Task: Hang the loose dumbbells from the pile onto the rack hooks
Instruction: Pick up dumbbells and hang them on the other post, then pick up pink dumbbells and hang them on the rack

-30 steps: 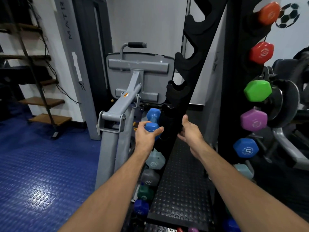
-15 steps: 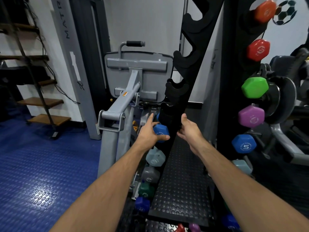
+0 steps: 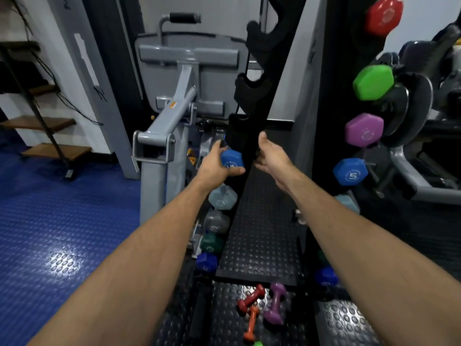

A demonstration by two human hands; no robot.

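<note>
A: What lay closest to the person?

B: The pile (image 3: 262, 309) sat on the black floor mat (image 3: 262, 233), low down between the two arms. A red dumbbell (image 3: 250, 297), an orange dumbbell (image 3: 250, 324) and a purple dumbbell (image 3: 275, 305) lay there, touching each other. They were not hung yet.

A: And further out?

B: The left hand (image 3: 215, 162) was wrapped round the near head of a blue dumbbell (image 3: 232, 159). Thumb under, fingers over the top. It was right at the left side of the rack (image 3: 252, 96), just above a row of dumbbells already hanging.

A: What about the other hand?

B: The right hand (image 3: 272, 153) was out on the other side of that rack post. Its fingers reached behind the post, so I could not tell if it held anything.

A: Which way did the blue one point?

B: Its long way ran away from the person, into the rack. Only the near head showed. The bar was hidden. The hook it should drop into looked to be right there, beside the left hand. So the left hand was the nearer one, and I think it only had to settle the bar down.

A: And far back?

B: A grey gym machine (image 3: 174, 116).
</note>
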